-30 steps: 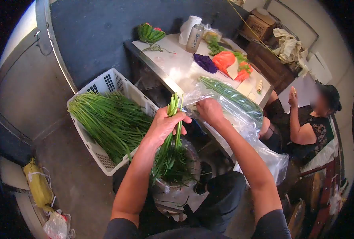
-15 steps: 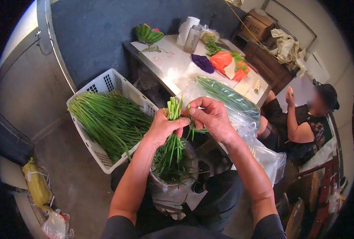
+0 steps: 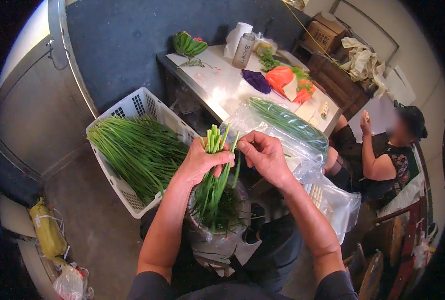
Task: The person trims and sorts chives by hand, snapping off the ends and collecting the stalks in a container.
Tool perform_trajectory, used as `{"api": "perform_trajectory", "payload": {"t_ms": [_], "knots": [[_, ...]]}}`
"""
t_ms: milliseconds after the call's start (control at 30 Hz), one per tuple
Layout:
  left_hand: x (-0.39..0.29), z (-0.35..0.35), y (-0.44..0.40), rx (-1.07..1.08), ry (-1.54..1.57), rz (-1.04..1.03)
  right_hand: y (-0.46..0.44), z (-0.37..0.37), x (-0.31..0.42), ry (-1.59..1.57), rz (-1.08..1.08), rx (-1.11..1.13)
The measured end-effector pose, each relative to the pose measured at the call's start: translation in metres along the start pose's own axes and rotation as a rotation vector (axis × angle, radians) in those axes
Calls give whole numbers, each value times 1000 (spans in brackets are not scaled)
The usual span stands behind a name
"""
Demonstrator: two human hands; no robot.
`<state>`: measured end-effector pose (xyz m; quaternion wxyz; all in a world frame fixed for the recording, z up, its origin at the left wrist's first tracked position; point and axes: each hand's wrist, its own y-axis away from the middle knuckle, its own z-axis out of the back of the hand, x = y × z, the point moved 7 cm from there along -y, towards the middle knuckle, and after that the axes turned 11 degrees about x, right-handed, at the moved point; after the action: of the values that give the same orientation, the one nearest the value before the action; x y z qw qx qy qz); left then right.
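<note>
My left hand (image 3: 202, 161) is wrapped around a bunch of garlic chives (image 3: 214, 187), pale cut ends up and leaves hanging down. Just to the right, my right hand (image 3: 262, 152) pinches a thin chive strand at the edge of the bunch, thumb against forefinger. Below the hands, between my knees, stands a bucket (image 3: 243, 200) with loose green leaves in it. A white plastic crate (image 3: 132, 204) at the left holds a big heap of chives (image 3: 137, 150).
On the table (image 3: 202, 75) lie a bagged bundle of chives (image 3: 287, 122), a bottle (image 3: 243, 50), a cut watermelon (image 3: 190, 45), a purple cloth (image 3: 256, 81) and orange bags (image 3: 281, 79). A person (image 3: 382, 150) sits at the right. A yellow sack (image 3: 48, 230) lies at left.
My right hand has lowered slightly, and its fingers have come up to a strand beside the bunch. The dangling leaves by its fingers have gone. My left hand keeps its hold.
</note>
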<state>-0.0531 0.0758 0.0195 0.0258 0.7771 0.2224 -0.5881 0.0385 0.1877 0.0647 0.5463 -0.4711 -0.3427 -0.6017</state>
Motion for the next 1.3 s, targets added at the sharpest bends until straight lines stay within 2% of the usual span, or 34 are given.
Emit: {"api": "perform_trajectory", "payload": {"t_ms": [67,133,267,333,400,533,600,667,767,833,933,1300], "knots": [[2,3,0,11,2,33,1,2,0,74,10,-26],[3,4,1,22,6,68,4,6,6,288,122,-72],[5,1,2,55,29,103,10,19,-4,278,61,-201],[5,1,2,55,43,108,16,29,-17,8,-34,-297],[4,0,2,77,61,114,20,32,-27,1,-71,-310],[3,-6,0,99,54,133,34,18,-49,54,-119,-201],[5,-8,0,120,34,146,38,-9,-57,11,-191,114],[8,-8,-1,134,38,163,40,-15,-62,19,-214,164],[14,-10,-2,160,37,191,38,-13,-61,-68,-191,81],[18,-13,-3,172,28,205,33,-2,-50,-277,-87,-89],[22,-16,-3,163,-7,237,27,0,-38,-350,9,-121],[28,-21,-3,178,-8,231,29,-5,-46,-226,-45,-183]]}}
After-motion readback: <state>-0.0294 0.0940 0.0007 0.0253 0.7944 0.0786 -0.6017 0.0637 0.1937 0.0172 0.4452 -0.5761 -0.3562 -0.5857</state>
